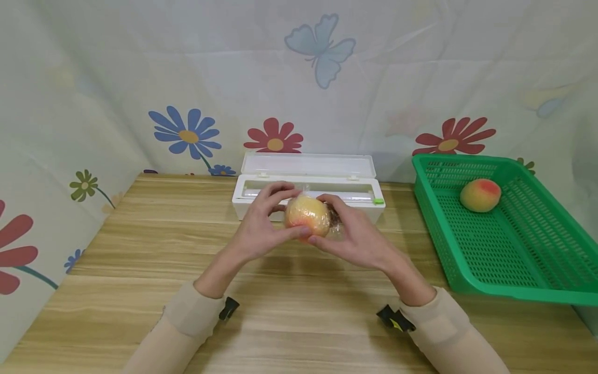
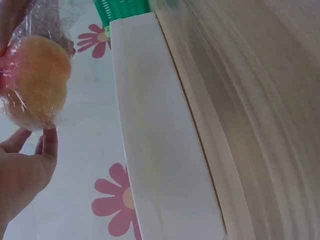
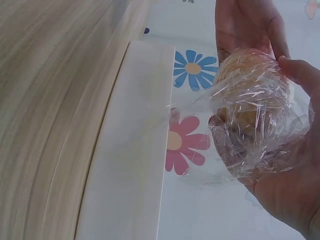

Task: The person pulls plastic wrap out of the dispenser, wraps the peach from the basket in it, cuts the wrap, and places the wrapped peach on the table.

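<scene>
A yellow and red peach (image 1: 307,214) in clear plastic film is held up between both hands, over the table in front of a white box. My left hand (image 1: 261,223) grips its left side, thumb on the near face and fingers behind. From the right, my right hand (image 1: 357,234) holds it with thumb and curled fingers. In the left wrist view the peach (image 2: 37,80) shows smooth film, with fingertips of the left hand (image 2: 27,172) at its underside. Loose, crumpled film (image 3: 265,135) bunches against the palm of the right hand (image 3: 290,185) in the right wrist view.
Behind the hands stands the white film box (image 1: 308,161), lid raised, a film roll inside and a green slider at its right end. A green basket (image 1: 434,228) at the right holds another peach (image 1: 480,196). A flowered cloth hangs behind the wooden table (image 1: 163,234).
</scene>
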A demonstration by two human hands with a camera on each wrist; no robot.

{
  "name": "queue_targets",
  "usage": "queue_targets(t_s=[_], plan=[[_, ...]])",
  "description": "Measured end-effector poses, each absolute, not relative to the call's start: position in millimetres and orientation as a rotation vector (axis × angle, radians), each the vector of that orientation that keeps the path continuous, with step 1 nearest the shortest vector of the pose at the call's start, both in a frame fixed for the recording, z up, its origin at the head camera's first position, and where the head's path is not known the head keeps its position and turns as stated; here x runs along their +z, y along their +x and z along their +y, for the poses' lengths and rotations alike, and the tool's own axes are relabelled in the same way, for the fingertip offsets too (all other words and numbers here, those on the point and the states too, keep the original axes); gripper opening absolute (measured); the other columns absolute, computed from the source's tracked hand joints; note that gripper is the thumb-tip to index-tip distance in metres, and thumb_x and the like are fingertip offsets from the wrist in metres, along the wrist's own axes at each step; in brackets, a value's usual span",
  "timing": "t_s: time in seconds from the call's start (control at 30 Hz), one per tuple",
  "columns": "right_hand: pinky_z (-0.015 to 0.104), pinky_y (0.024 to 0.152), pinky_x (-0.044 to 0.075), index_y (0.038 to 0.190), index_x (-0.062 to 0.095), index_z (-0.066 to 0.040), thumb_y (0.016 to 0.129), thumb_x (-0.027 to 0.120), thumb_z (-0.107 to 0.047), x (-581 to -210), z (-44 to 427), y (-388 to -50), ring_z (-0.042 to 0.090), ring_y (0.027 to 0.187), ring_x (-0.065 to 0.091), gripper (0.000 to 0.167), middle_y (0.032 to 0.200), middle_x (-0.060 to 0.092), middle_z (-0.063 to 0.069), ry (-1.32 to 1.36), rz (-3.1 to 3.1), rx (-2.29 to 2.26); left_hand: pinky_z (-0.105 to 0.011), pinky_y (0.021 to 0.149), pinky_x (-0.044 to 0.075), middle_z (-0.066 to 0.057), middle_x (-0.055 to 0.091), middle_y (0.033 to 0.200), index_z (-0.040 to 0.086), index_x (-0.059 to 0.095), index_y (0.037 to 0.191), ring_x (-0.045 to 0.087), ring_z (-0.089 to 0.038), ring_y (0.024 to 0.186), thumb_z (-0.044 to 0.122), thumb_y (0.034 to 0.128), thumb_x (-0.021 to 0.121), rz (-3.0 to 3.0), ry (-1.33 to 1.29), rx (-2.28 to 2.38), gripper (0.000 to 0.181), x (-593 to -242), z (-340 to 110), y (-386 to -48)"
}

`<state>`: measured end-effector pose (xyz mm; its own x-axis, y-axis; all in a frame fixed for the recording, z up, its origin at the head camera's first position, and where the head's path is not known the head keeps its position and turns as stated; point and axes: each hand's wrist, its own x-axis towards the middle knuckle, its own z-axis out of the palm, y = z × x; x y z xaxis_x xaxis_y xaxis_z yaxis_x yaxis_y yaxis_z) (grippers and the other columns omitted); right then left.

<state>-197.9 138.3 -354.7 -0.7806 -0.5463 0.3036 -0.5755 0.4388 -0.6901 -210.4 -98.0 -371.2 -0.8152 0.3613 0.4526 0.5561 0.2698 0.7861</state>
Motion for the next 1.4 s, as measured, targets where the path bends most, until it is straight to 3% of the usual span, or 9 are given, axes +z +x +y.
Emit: queue_targets(t_s=[0.43, 0.67, 0.97, 1.07, 1.23, 1.4], plan=[[0.034, 0.082, 0.055, 0.137, 0.049, -0.010, 0.088, 0.082, -0.037, -356, 140, -198, 0.013, 0.096, 0.061, 0.065, 0.114, 0.063, -0.001, 1.070, -2.656, 1.194, -0.038, 0.103, 0.049, 0.002, 0.062, 0.134, 0.011, 0.060, 0.139, 0.060, -0.018, 0.118, 0.024, 0.0789, 0.092, -2.499, -0.930, -1.586, 0.070, -370, -106, -211], [0.036, 0.085, 0.055, 0.139, 0.051, -0.008, 0.088, 0.082, -0.037, -356, 139, -199, 0.013, 0.100, 0.061, 0.066, 0.117, 0.064, -0.002, 1.112, -2.672, 1.193, -0.043, 0.103, 0.049, 0.001, 0.061, 0.131, 0.011, 0.059, 0.137, 0.059, -0.022, 0.118, 0.023, 0.0735, 0.096, -2.543, -0.977, -1.647, 0.074, -369, -111, -213], [0.037, 0.090, 0.054, 0.145, 0.051, -0.011, 0.092, 0.078, -0.039, -359, 140, -202, 0.013, 0.109, 0.058, 0.065, 0.131, 0.058, -0.002, 1.159, -2.648, 1.129, -0.041, 0.099, 0.051, -0.001, 0.062, 0.121, 0.011, 0.059, 0.129, 0.061, -0.021, 0.110, 0.028, 0.0753, 0.094, -2.579, -0.904, -1.626, 0.066, -370, -112, -213], [0.040, 0.093, 0.053, 0.149, 0.048, -0.012, 0.089, 0.081, -0.043, -358, 142, -201, 0.015, 0.113, 0.057, 0.075, 0.135, 0.056, -0.001, 1.139, -2.678, 1.123, -0.040, 0.097, 0.053, -0.001, 0.062, 0.119, 0.011, 0.059, 0.128, 0.063, -0.021, 0.108, 0.029, 0.0756, 0.094, -2.604, -0.853, -1.621, 0.066, -370, -111, -213], [0.049, 0.105, 0.046, 0.157, 0.036, -0.010, 0.074, 0.090, -0.053, -354, 147, -200, 0.022, 0.128, 0.051, 0.109, 0.148, 0.049, 0.004, 1.091, -2.775, 1.069, -0.040, 0.095, 0.054, -0.004, 0.063, 0.119, 0.008, 0.058, 0.128, 0.063, -0.023, 0.107, 0.030, 0.0771, 0.092, -2.630, -0.740, -1.619, 0.065, -367, -112, -213], [0.050, 0.103, 0.048, 0.159, 0.030, -0.008, 0.072, 0.095, -0.040, -352, 153, -204, 0.027, 0.124, 0.056, 0.113, 0.141, 0.056, 0.011, 1.032, -2.851, 1.014, -0.039, 0.087, 0.057, -0.007, 0.062, 0.119, 0.006, 0.056, 0.129, 0.063, -0.027, 0.105, 0.028, 0.0791, 0.091, -2.647, -0.625, -1.641, 0.065, -362, -114, -213]])
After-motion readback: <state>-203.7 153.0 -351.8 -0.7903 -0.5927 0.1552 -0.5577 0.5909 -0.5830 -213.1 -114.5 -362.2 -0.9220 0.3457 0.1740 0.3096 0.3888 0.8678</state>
